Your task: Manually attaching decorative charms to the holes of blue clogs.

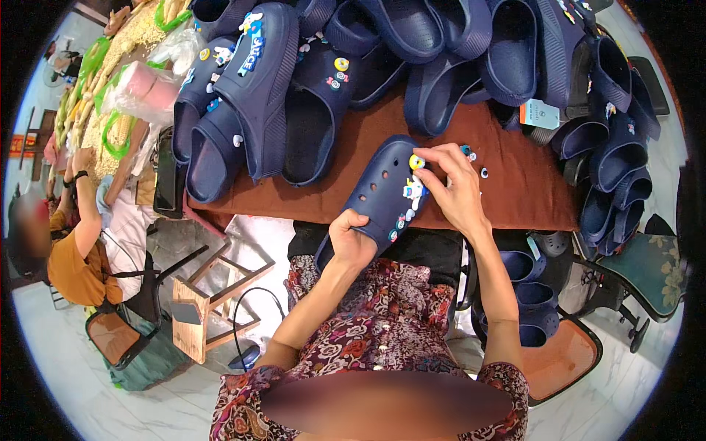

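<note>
Navy-blue and perforated, the clog [386, 192] slanted across the brown-covered tabletop's [518, 192] near edge, clamped in the left hand [351, 241], seemingly for steadiness, while the right hand [456, 184] pinched the round yellow charm [416, 161] between thumb and fingertips.

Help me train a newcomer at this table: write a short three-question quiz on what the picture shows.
1. Short answer: Which hand grips the body of the navy clog held in front of the person?
2. Multiple choice: Where on that clog is the right hand working?
A) at the heel
B) at a round yellow charm
C) under the sole
3. True or false: The brown cloth has no footwear lying on it.

Key
1. The left hand.
2. B
3. False; many other navy clogs are piled there.
</note>
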{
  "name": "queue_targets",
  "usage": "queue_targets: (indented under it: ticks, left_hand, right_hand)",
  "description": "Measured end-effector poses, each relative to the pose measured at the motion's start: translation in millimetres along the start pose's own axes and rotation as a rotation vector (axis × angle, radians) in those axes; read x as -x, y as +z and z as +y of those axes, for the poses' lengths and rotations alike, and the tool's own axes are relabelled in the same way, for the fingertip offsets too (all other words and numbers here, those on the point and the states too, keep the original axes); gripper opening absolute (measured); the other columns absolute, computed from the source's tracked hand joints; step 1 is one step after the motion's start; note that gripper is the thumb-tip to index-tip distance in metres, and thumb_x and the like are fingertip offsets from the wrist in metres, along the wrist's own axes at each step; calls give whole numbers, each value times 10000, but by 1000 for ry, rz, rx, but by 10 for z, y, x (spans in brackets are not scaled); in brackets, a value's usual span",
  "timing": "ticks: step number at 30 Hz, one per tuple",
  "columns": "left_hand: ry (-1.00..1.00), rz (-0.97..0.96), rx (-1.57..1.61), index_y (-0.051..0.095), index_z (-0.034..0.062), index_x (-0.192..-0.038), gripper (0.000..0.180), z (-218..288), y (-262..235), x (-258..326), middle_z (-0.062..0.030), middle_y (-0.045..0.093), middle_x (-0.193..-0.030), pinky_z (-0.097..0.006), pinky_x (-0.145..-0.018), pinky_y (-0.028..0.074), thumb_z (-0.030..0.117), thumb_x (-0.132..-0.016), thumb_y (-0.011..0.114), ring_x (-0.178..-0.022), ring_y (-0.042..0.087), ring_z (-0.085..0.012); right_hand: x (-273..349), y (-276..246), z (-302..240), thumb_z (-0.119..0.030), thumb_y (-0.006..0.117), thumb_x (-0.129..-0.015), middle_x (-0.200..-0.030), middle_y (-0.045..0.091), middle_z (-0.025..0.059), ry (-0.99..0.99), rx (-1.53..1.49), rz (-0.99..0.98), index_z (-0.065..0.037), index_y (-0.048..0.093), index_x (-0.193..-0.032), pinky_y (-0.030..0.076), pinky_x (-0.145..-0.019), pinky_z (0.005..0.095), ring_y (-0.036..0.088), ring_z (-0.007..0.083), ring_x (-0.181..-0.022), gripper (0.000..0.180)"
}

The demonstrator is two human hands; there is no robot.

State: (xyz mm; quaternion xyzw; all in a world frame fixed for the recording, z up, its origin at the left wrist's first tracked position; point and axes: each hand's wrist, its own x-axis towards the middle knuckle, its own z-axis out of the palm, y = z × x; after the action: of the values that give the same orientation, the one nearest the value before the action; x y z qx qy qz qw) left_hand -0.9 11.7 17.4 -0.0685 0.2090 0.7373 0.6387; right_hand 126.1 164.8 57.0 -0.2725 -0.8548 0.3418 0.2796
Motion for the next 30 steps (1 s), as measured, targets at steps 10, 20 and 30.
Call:
queue_targets:
  ticks: [10,20,30]
  left_hand:
    - [40,29,-85,410,-37,-1362,747,-104,76,44,-205,519,-1333,-436,-1067,402,132,-641,514,-1221,526,-332]
    - [28,-3,-194,406,-38,-1356,726,-207,51,73,-180,547,-1280,-376,-969,462,121,-658,527,-1146,563,-296]
    - [57,-31,-200,426,-38,-1333,630,-205,96,77,-152,564,-1242,-317,-880,476,107,-723,486,-1082,580,-243]
  right_hand:
    - [78,26,-149,-46,676,-822,-1021,595,111,92,-70,28,-50,655,-1109,476,-809,351,606,277,-952,288]
    - [98,59,-197,-56,684,-815,-960,586,102,93,-86,29,-59,646,-1109,469,-782,350,600,266,-868,296]
    - [118,51,-212,-83,705,-802,-929,581,103,12,30,16,-47,637,-1092,472,-768,346,605,261,-862,299]
